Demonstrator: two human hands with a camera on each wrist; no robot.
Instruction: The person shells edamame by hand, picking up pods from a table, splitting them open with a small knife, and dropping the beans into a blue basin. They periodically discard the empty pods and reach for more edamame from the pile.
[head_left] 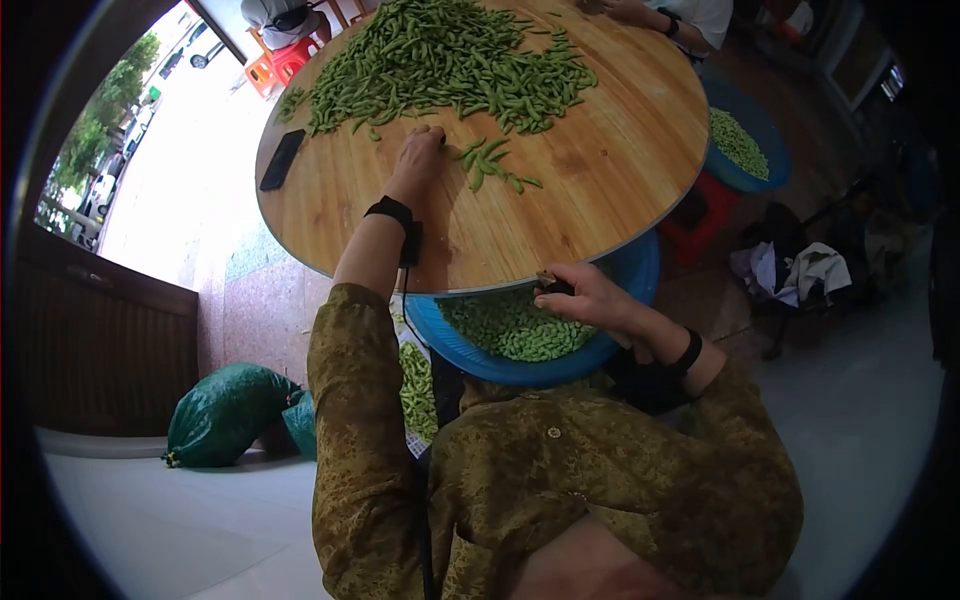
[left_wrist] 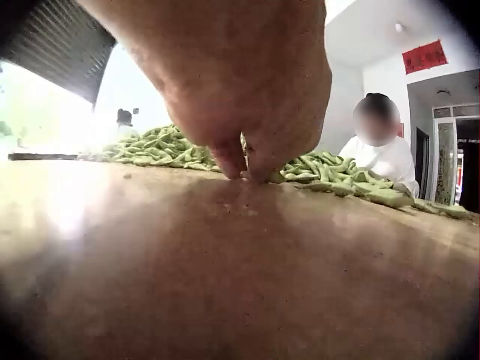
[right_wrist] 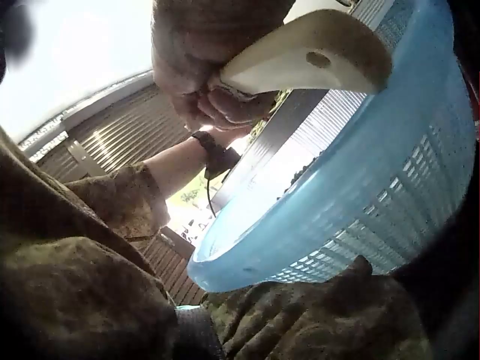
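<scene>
On the round wooden table (head_left: pixel 620 150) lies a large heap of green pods (head_left: pixel 430 65). My left hand (head_left: pixel 415 165) touches the tabletop at the heap's near edge, left of a few loose pods (head_left: pixel 485 165). In the left wrist view, the fingers of that hand (left_wrist: pixel 240 97) point down onto the wood; whether they pinch a pod is unclear. My right hand (head_left: pixel 590 298) grips a small tool at the table's near edge, above a blue basket (head_left: pixel 470 365) of shelled beans (head_left: pixel 530 335). The right wrist view shows the tool's curved, pale handle (right_wrist: pixel 315 56) with a hole.
A dark phone-like slab (head_left: pixel 283 160) lies at the table's left. Under the near edge are more pods (head_left: pixel 417 390); a green sack (head_left: pixel 230 410) is on the floor. Another blue basin (head_left: pixel 775 150) stands at right. People sit across the table. A cable hangs from my left wrist.
</scene>
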